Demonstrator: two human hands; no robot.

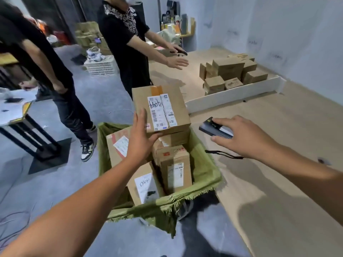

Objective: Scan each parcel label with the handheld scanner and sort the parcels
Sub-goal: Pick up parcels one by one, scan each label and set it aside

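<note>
Even, bright indoor light; soft shadows lie lower right on the surface (289,115); wide-angle edges bend and blur.

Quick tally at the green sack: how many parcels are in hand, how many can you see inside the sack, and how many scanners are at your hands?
In the left hand, labelled parcel: 1
In the green sack, parcels visible: 4
In the right hand, handheld scanner: 1
Total: 6
</note>
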